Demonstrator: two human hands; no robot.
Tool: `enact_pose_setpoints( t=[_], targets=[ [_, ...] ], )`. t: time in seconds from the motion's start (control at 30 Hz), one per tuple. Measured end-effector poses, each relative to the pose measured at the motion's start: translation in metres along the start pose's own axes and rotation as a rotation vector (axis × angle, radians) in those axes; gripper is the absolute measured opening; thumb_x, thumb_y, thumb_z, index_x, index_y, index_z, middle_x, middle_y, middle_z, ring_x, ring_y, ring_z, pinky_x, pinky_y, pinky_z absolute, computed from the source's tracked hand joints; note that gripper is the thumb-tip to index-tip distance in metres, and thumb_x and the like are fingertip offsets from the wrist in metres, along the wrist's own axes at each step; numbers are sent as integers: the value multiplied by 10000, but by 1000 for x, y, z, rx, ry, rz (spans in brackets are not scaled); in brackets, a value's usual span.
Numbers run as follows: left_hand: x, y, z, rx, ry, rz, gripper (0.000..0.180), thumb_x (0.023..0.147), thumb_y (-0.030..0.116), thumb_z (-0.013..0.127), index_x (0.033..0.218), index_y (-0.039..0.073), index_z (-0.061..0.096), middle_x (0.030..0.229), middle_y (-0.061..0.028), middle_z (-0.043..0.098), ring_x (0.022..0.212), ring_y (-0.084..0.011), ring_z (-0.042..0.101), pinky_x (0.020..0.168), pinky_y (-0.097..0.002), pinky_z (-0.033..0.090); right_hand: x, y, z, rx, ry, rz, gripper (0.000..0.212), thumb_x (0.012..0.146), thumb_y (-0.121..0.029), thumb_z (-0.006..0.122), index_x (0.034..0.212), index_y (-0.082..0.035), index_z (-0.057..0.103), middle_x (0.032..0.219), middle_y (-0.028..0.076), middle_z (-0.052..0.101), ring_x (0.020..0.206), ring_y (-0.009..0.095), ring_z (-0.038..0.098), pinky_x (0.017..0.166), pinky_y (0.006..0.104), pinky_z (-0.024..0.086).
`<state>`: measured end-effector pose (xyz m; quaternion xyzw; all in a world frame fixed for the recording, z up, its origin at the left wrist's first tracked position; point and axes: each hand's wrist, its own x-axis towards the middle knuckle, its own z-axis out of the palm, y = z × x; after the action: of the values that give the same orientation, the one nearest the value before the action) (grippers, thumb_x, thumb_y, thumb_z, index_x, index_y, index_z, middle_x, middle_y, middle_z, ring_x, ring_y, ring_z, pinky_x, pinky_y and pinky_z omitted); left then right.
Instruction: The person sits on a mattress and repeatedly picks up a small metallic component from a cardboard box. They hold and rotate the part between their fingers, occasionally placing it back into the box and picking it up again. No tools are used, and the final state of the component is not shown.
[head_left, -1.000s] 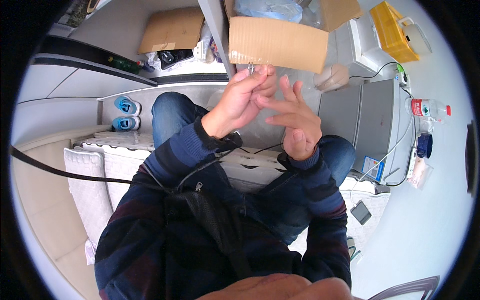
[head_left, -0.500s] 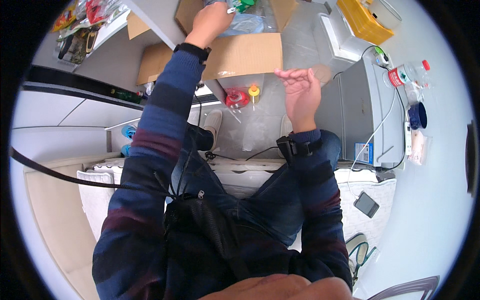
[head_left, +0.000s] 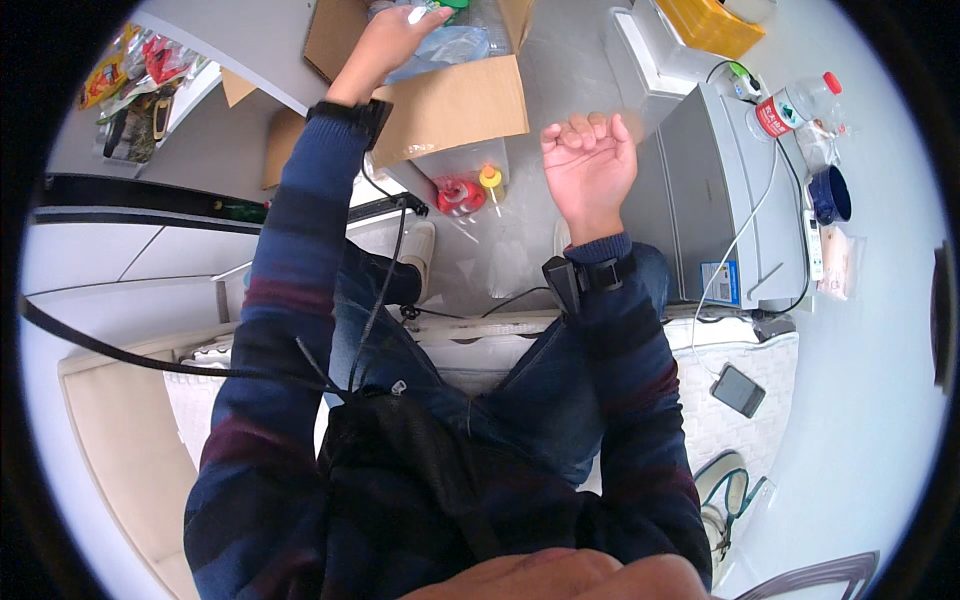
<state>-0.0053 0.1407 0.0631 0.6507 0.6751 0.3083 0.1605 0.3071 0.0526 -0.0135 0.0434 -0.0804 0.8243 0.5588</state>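
Note:
My left hand (head_left: 390, 45) is stretched over the opened cardboard box (head_left: 455, 110) at the far left. Its fingers are bent together at the top edge of the picture. A small white spot shows beside them, and what they grip is too small to name. Just past the fingertips lies a green thing (head_left: 455, 4), partly cut off. Below it in the box is a bluish clear plastic bag (head_left: 450, 50). My right hand (head_left: 592, 175) hovers over the floor, palm up, fingers loosely curled and apart, with nothing in it.
A grey cabinet (head_left: 690, 190) stands to the right, with a red-capped plastic bottle (head_left: 795, 108) and a blue mug (head_left: 830, 195). A red container (head_left: 460, 196) and a yellow-topped bottle (head_left: 491, 181) stand beyond my feet. A phone (head_left: 738, 390) lies on the white padded seat.
The view has shifted, so the box and cabinet sit a little further left and higher. My left hand has turned slightly over the box; my right hand's fingers have curled a little more.

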Motion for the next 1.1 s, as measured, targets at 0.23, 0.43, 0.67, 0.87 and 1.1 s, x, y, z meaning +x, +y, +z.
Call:
enact_pose_setpoints(
  t=[0.23, 0.43, 0.67, 0.87, 1.1],
  targets=[
    [-161, 75, 22, -779, -472, -182, 338, 1065, 395, 638, 873, 120, 601, 713, 80, 489, 564, -15, 390, 510, -204, 293, -4, 5, 8, 105, -147, 51, 488, 1107, -365, 407, 675, -152, 480, 619, -33, 403, 615, 124, 432, 816, 334, 435],
    [-203, 48, 61, -627, -638, -182, 388, 1092, 418, 597, 878, 95, 610, 720, 74, 505, 575, -32, 407, 520, -203, 323, -4, 17, 4, 78, -127, 84, 507, 1113, -381, 375, 669, -154, 468, 603, -32, 388, 596, 126, 407, 785, 325, 422],
    [-206, 7, 75, -933, -840, -349, 423, 1105, 448, 559, 941, 62, 614, 816, 64, 527, 654, -44, 415, 577, -215, 348, 1, 29, 1, -221, -3, -28, 490, 1101, -366, 389, 668, -145, 449, 597, -5, 374, 597, 173, 392, 844, 367, 447],
    [-205, 2, 32, -977, -654, -256, 381, 1146, 359, 481, 1066, 27, 649, 741, 46, 520, 578, -49, 385, 581, -202, 380, -4, 41, 24, -1469, -579, -608, 427, 1066, -251, 470, 779, -9, 675, 799, 147, 705, 997, 424, 750, 807, 480, 570],
    [-230, 1, -32, -907, -461, -263, 645, 1153, 517, 350, 917, -12, 634, 605, 57, 356, 525, -71, 347, 520, -239, 368, -38, 53, 76, -2003, -1276, -532, 439, 1041, -281, 520, 792, 43, 682, 852, 178, 737, 1073, 436, 751, 845, 481, 627]
  ],
)
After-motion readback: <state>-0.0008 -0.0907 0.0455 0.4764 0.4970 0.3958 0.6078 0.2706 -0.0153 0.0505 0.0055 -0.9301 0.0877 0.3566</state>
